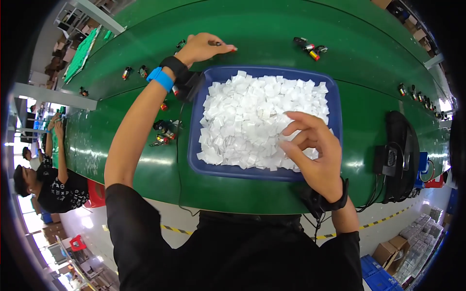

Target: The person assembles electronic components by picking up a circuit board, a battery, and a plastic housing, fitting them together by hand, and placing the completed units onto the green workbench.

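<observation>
My left hand reaches past the far left corner of the blue tray, its fingers closed round a small part with a red end, mostly covered by the fingers. In the tray lies a heap of small white square pieces. Over the heap's right side hovers my right hand, thumb and forefinger apart and curved, with nothing visible between them. Left of the tray is a cluster of small black parts with red and gold cylinders; a similar cluster sits beyond it.
More small parts lie at the left, and a row of them at the right. A black bag-like object and a black box with cables stand on the green table. Another person sits at far left.
</observation>
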The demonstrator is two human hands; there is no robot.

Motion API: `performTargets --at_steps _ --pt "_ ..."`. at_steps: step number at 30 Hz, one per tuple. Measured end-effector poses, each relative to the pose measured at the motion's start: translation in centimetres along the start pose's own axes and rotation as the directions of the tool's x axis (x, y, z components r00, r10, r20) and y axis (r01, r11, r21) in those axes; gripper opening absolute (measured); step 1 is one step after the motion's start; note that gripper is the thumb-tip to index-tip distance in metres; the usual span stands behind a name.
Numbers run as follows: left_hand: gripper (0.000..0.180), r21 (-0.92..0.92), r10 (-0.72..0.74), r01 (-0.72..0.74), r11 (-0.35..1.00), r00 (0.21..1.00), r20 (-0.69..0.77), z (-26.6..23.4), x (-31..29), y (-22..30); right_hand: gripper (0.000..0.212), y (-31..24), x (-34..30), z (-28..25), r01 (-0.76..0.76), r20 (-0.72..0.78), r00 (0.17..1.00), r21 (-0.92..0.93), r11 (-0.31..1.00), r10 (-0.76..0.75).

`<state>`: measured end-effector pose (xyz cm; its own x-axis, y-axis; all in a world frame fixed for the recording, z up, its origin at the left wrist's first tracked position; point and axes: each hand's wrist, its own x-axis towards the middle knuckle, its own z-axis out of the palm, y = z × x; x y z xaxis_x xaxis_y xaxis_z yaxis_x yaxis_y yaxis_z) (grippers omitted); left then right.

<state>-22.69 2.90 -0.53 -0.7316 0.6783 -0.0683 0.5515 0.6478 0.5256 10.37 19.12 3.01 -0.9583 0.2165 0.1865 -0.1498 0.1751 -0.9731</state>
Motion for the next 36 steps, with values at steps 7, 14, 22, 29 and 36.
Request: performTargets --at_steps 7,14,22,29,36 --pt "0.054 0.721 0.259 0.242 0.65 0.821 -0.509 -2.5 4.3 -16.7 0.032 1.0 0.1 0.0 0.035 0.067 0.997 -0.065 0.997 -0.031" --pt "0.039 -0.135 -0.153 0.143 0.98 0.986 -0.062 -5.7 -2.3 -6.7 0.029 1.3 -0.2 -0.4 0.084 0.071 0.995 -0.109 0.99 -0.076" --pt "0.038 -0.68 0.058 0.047 0.732 0.99 0.132 0.3 -16.2 10.6 0.028 1.1 -0.1 0.3 0.061 0.065 0.996 -0.088 0.994 -0.055" --pt "0.031 -0.705 0.231 -0.239 0.668 0.967 -0.109 5.4 -18.2 13.0 0.024 1.9 -0.2 -0.2 0.26 0.152 0.963 -0.311 0.914 -0.221" --pt "0.024 -0.05 0.527 -0.616 0.786 0.711 -0.465 5.4 -18.5 12.6 0.024 1.9 0.1 -0.9 0.293 0.096 0.956 -0.378 0.879 -0.277"
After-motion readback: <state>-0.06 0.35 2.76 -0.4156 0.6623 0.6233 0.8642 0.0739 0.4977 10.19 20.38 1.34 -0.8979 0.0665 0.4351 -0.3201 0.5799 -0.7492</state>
